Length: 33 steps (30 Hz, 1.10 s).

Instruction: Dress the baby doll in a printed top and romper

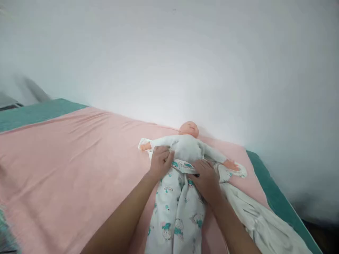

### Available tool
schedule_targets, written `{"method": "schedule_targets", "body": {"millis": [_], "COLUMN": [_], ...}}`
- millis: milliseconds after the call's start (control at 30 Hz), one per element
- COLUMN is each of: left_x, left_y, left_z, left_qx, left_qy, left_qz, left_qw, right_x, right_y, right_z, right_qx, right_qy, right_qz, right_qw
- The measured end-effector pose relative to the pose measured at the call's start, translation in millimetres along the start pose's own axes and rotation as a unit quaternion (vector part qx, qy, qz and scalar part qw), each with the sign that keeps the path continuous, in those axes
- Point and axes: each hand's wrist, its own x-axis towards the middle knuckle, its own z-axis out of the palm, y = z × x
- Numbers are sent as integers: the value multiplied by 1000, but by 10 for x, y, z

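Two hands (159, 163) (207, 179), fingers (160, 150) tight around the waistband (183, 165) of a doll's (187, 149) patterned trousers (164, 208), tiny print (168, 188) unreadable.

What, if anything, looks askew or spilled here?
Only mildly: the white cloth lies rumpled, not folded, to the right of the doll, and the pink sheet is creased. No spill shows.

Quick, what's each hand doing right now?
Left hand: closed, gripping the upper edge of the printed garment.
Right hand: closed, gripping that same edge farther right.
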Motion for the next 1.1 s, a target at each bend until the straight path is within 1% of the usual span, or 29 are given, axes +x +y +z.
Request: {"method": "schedule_targets", "body": {"millis": [67, 133, 200, 267, 367, 433, 533, 633, 733, 800, 967, 1100], "left_x": [-14, -49, -124, -250, -505, -664, -804, -831, -822, -824, -835, -820], "left_y": [-73, -117, -106, -27, 174, 307, 417, 408, 354, 327, 322, 345], "left_z": [-9, -26, -57, -105, -194, -247, -295, -296, -270, -256, -258, -277], "left_qx": [-26, -35, -23, 1, 29, 29, 8, -5, 2, 3, -8, -25], "left_qy": [38, 63, 76, 72, 48, 31, -8, -27, -18, -15, -11, -14], "left_qz": [-51, -94, -132, -152, -154, -151, -143, -130, -128, -133, -132, -141], "left_qw": [998, 993, 988, 986, 986, 988, 990, 991, 992, 991, 991, 990], "right_x": [-11, -18, -23, -28, -43, -57, -78, -114, -208, -307, -527, -534], "right_y": [1, 1, 0, -4, -15, -21, -27, -45, -107, -175, -324, -281], "right_z": [5, 0, -16, -39, -66, -73, -70, -75, -103, -128, -188, -244], "right_qx": [-2, -10, -24, -39, -60, -74, -83, -80, -67, -53, 1, 50], "right_qy": [-4, -5, -4, -2, -2, 4, 23, 41, 49, 46, 8, -38], "right_qz": [7, 22, 47, 71, 85, 84, 80, 69, 51, 54, 110, 149], "right_qw": [1000, 1000, 999, 997, 995, 994, 993, 994, 995, 996, 994, 987]}}
